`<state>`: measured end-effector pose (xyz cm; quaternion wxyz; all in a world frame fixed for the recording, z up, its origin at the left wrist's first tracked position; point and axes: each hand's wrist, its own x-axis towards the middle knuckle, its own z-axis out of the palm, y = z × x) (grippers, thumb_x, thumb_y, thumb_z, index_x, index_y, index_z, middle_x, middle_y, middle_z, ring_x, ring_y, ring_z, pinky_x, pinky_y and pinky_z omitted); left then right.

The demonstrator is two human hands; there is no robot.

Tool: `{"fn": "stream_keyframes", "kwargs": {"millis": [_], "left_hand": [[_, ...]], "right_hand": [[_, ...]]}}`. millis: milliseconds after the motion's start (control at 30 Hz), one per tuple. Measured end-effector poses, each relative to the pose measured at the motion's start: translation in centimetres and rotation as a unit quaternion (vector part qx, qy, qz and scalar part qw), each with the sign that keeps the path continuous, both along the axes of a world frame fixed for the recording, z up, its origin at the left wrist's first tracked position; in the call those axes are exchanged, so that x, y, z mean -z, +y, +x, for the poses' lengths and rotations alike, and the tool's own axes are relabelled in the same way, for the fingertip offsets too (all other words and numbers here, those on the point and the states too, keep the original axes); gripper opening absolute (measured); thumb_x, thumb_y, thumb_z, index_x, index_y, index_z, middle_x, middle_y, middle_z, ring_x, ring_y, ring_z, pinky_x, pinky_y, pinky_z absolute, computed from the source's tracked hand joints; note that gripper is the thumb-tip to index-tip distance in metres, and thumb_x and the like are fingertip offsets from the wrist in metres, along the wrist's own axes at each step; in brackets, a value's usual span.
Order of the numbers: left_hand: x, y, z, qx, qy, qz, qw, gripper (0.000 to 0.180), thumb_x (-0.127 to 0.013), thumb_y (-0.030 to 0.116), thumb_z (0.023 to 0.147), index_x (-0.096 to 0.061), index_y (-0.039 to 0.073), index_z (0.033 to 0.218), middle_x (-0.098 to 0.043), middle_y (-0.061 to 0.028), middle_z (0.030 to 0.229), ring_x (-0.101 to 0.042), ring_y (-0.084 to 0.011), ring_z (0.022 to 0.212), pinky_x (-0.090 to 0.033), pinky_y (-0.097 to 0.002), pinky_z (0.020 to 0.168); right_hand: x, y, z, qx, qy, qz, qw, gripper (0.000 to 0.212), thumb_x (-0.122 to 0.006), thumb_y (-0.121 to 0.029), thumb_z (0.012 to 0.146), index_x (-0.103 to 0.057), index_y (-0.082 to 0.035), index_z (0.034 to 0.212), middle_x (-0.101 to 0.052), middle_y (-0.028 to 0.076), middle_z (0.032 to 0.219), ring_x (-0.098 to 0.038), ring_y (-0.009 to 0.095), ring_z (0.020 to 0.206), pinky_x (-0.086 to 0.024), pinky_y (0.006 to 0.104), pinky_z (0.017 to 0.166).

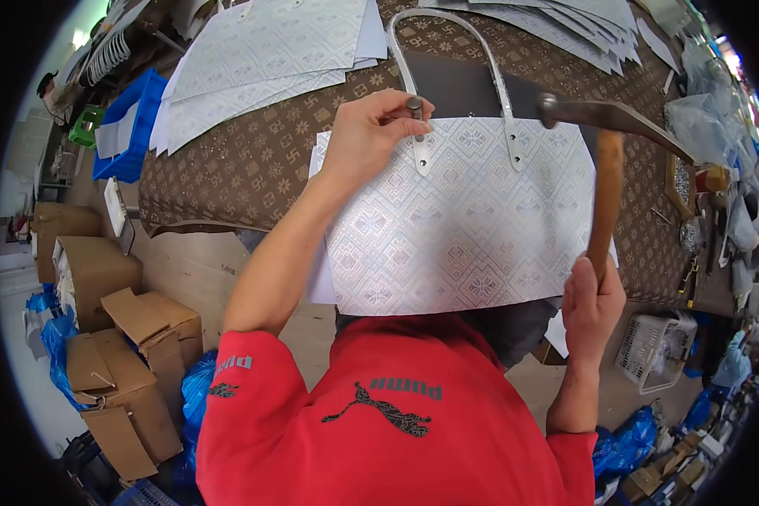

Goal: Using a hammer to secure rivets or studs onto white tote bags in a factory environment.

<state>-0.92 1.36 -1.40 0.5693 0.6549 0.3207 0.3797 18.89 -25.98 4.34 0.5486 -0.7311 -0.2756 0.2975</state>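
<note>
A white bag panel (468,240) with a silvery diamond pattern lies at the table's near edge, overhanging it toward me. A white strap handle (495,72) arches above its far edge, both ends lying on the panel with small dark rivets or holes. Between thumb and fingers, my left hand (358,139) pinches a short metal punch (414,106), standing roughly upright over the handle's left end. Gripped low by my right hand (594,304) is a hammer (611,181); its metal head is raised right of the handle's right end, apart from the punch.
Stacks of similar patterned panels (270,46) lie on the brown patterned table cover (228,181). A blue crate (135,126) stands at the left. Below are cardboard boxes (122,371) on the left and a white plastic basket (656,347) on the right. Pliers (691,278) sit at the right edge.
</note>
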Motion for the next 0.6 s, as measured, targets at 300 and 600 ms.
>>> {"fn": "stream_keyframes", "kwargs": {"millis": [300,600], "left_hand": [[0.2,-0.2,-0.4,0.012,0.072,0.089,0.993,0.02,-0.075,0.001,0.086,-0.074,0.002,0.106,-0.074,-0.0048,0.092,-0.068,-0.0114,0.083,-0.053,-0.0271,0.075],[0.2,-0.1,-0.6,0.013,0.075,0.078,0.994,0.018,-0.072,0.0,0.089,-0.074,0.0,0.107,-0.073,-0.0025,0.093,-0.066,-0.0087,0.084,-0.053,-0.0247,0.077]], "right_hand": [[-8.9,3.9,-3.0,-0.036,-0.064,0.218,0.973,0.019,-0.062,-0.017,0.1,-0.057,-0.002,0.089,-0.048,-0.003,0.059,-0.043,0.003,0.05,-0.032,0.0223,0.045],[-4.2,4.4,-2.2,-0.088,-0.139,0.073,0.984,0.021,-0.056,-0.022,0.104,-0.053,-0.005,0.093,-0.043,-0.004,0.061,-0.037,0.002,0.046,-0.025,0.0189,0.04]]}}
